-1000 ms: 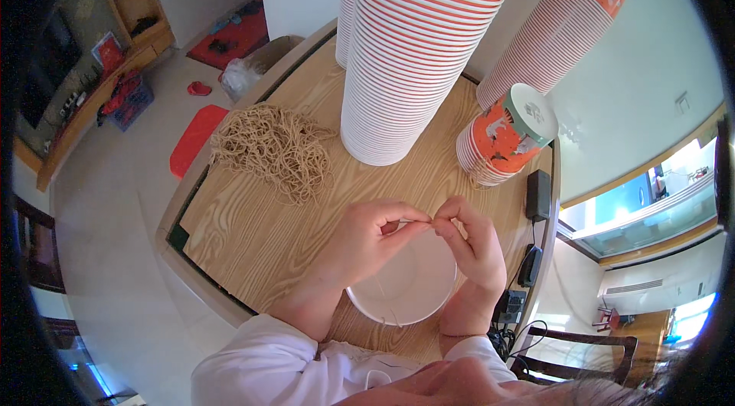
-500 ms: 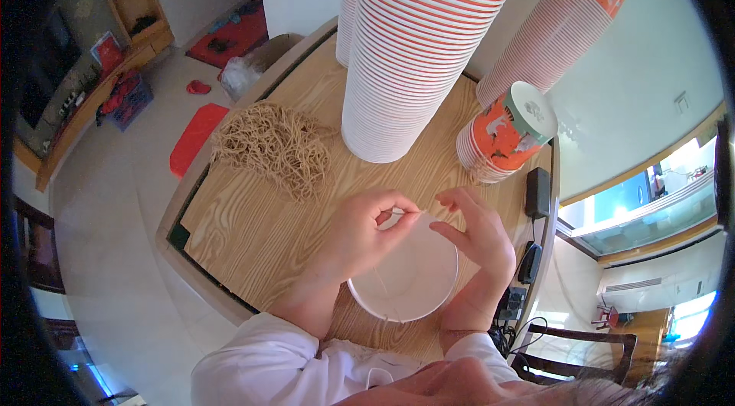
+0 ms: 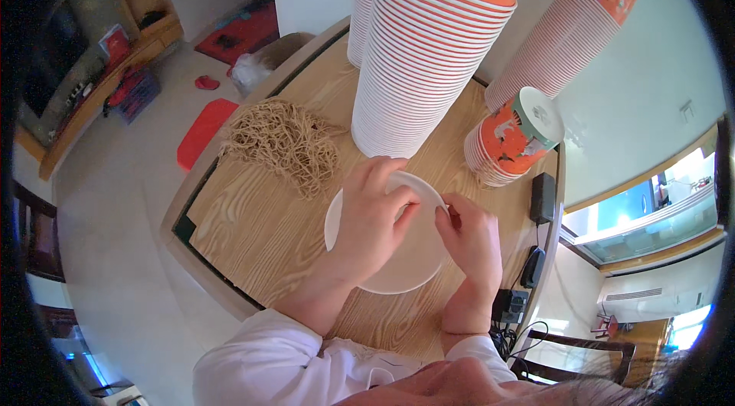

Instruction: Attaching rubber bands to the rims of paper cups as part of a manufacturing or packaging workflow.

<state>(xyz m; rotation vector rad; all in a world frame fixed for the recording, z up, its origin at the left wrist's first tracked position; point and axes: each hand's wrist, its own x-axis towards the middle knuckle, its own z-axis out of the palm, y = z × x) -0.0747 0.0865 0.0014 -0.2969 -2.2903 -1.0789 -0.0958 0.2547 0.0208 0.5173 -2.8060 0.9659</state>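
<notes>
A white-lined paper bucket (image 3: 402, 264) stands on the wooden table in front of me, its round mouth facing up toward me. My left hand (image 3: 374, 214) reaches over the far left part of its rim. Its thumb and forefinger curl together above the opening, the other fingers stretch past the rim, and anything between them is too small to make out. At the right side of the rim, my right hand (image 3: 471, 241) pinches the bucket's edge between thumb and fingers. A loose heap of tan paper cords (image 3: 283, 144) lies beyond my left hand.
A tall stack of nested orange-and-white buckets (image 3: 429, 61) rises behind the bucket. Another stack (image 3: 566, 27) leans at the back right. A short upside-down stack (image 3: 513, 138) stands nearer, with cord by its rim. Black adapters (image 3: 543, 198) and cables line the right table edge.
The bucket has shifted away from me. My right hand has come down onto its rim; my left hand has moved from a pinch above the rim to reaching over it. The view has swung slightly.
</notes>
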